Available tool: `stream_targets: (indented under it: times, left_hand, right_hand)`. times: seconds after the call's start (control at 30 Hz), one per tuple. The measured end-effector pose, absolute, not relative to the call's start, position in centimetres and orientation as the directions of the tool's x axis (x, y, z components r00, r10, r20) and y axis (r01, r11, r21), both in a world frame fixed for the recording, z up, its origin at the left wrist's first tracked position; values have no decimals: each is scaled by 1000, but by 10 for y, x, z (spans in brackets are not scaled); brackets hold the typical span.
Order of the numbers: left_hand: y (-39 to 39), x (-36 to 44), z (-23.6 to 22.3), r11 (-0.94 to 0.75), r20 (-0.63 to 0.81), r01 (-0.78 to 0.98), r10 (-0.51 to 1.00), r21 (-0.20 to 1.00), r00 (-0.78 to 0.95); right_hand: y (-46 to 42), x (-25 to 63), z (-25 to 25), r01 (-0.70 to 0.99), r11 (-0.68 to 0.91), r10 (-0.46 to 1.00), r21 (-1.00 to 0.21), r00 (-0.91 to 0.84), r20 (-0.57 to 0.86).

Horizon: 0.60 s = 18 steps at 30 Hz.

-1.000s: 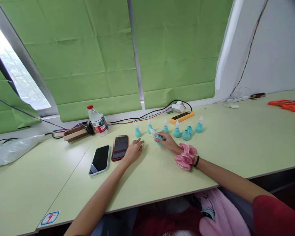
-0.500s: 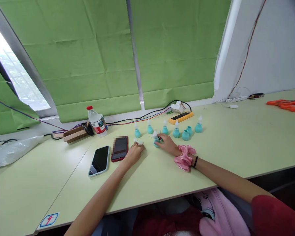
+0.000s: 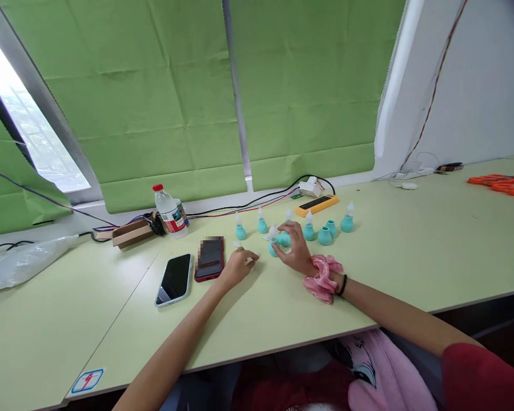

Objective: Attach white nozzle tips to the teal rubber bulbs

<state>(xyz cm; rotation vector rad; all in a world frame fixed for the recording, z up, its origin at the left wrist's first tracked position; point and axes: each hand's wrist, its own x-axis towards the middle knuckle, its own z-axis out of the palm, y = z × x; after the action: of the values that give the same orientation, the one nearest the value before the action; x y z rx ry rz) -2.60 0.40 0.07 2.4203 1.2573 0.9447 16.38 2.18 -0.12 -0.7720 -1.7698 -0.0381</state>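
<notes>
1. The right hand [image 3: 297,251] curves its thumb and forefinger into a wide C. Just off their tips stands a teal bulb [image 3: 273,249] topped by a clear nozzle [image 3: 273,231]; the thumb seems to touch the bulb, but I cannot tell whether it is gripped.
2. The left hand [image 3: 239,267] has its fingers bent and bunched narrowly, low over the table [image 3: 257,319]; whether they pinch anything I cannot tell. A small pale piece [image 3: 237,244] lies just beyond its knuckles.
3. A second bulb [image 3: 284,239], seemingly on its side, shows through the right hand's C. A nudge from that thumb or forefinger could roll it, or tip the upright one.
4. To the right of the right hand, two open bulbs [image 3: 324,236] stand close together; a sideways sweep of the knuckles could knock them into each other.
5. The left hand's wrist is near a red-cased phone [image 3: 209,260]; drawing the arm leftward could push it.
6. The right hand's fingers hide most of the capped bulb [image 3: 288,214] behind them, leaving its nozzle visible. The pale bit by the left fingertips is too small to identify.
</notes>
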Motion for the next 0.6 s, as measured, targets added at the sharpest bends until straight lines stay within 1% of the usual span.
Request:
stream_targets:
  times: [0.1,0.17,0.23,0.3,0.4,0.5,0.6]
  left_hand:
    - [1,-23,7,-510,386,419,855,752,347]
    - [0,-23,10,-432,327,266,874,862,359]
    - [0,-24,13,-325,248,143,885,935,394]
    - [-1,-26,14,-201,163,47,893,978,418]
    - [-1,-27,14,-67,85,-55,901,996,426]
    - [0,-28,13,-9,56,-112,904,994,424]
    - [1,-29,13,7,49,-142,921,990,387]
  right_hand:
    - [11,160,-1,435,853,445,-289,-316,838]
    - [6,158,-1,399,872,447,-282,-418,791]
    - [2,156,-1,391,872,463,-294,-466,754]
    - [1,155,-1,390,866,482,-313,-485,730]
    - [3,157,-1,357,860,507,-364,-523,686]
    - [5,157,-2,313,838,544,-448,-543,639]
    - [6,156,-2,283,798,593,-532,-529,607]
